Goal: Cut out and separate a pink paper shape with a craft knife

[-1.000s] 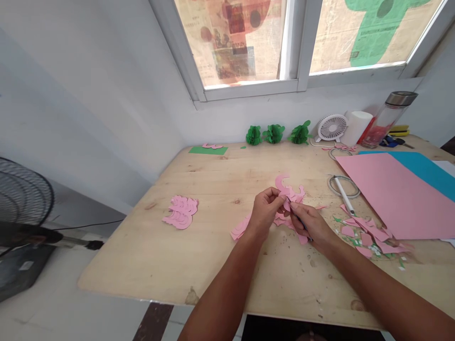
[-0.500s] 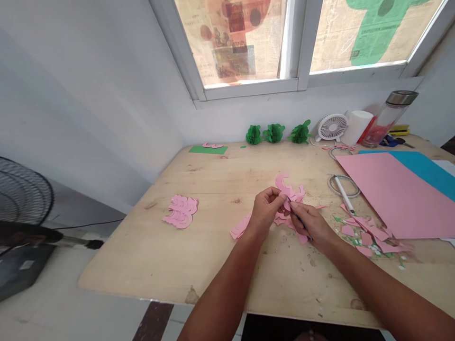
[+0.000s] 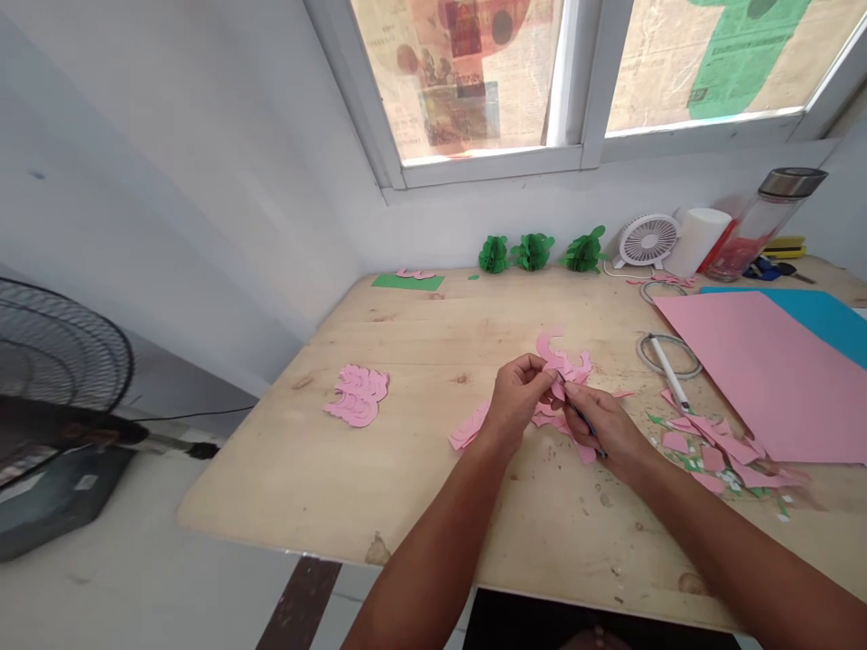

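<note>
My left hand point(image 3: 520, 397) is closed, pinching a small piece of pink paper point(image 3: 558, 386) between thumb and fingertips. Close against it, my right hand point(image 3: 602, 424) grips a slim dark tool point(image 3: 588, 428), mostly covered by the fingers, so its kind is unclear. The tool's front end meets the pink paper at my left fingertips. Curved pink cutouts point(image 3: 550, 348) lie just beyond both hands. Beside my left wrist rests a stack of pink strips point(image 3: 469, 428), partly hidden by the forearm. More pink pieces point(image 3: 586, 454) show under my right hand.
Scalloped pink cutouts point(image 3: 358, 395) lie to the left. Pink and green scraps point(image 3: 731, 456), a white pen point(image 3: 669, 372) and large pink sheets point(image 3: 772, 379) are at the right. Green paper figures point(image 3: 534, 252), a small fan point(image 3: 648, 241) and a glass bottle point(image 3: 762, 226) stand along the wall.
The whole view has shifted slightly, with the table and its things now further right in the picture. Both hands keep nearly the same pose on the pink paper and the dark tool.
</note>
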### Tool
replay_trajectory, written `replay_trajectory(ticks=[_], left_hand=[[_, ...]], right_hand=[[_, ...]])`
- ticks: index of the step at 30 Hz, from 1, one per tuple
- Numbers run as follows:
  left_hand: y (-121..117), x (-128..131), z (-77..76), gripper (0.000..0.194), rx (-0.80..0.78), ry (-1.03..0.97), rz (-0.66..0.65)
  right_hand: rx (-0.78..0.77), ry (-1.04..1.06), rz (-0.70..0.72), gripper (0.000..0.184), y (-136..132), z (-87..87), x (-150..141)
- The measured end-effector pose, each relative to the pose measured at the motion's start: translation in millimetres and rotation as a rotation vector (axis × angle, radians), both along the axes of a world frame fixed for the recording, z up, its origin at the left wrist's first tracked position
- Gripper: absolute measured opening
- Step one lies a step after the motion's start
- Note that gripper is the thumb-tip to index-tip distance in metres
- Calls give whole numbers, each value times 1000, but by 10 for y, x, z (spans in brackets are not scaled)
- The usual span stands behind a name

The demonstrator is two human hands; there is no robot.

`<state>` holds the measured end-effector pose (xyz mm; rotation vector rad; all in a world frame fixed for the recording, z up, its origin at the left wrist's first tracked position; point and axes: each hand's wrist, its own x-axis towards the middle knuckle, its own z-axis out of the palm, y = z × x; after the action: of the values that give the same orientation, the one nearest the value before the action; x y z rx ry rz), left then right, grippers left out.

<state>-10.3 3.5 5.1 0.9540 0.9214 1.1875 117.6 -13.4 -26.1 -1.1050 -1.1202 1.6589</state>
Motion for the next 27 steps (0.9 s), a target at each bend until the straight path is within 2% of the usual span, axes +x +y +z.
replay_trajectory(ticks=[27], left_hand=[[-7,-3,8,17,6,-3,-7]], right_hand=[[-20,-1,7,37,4,-14,8]])
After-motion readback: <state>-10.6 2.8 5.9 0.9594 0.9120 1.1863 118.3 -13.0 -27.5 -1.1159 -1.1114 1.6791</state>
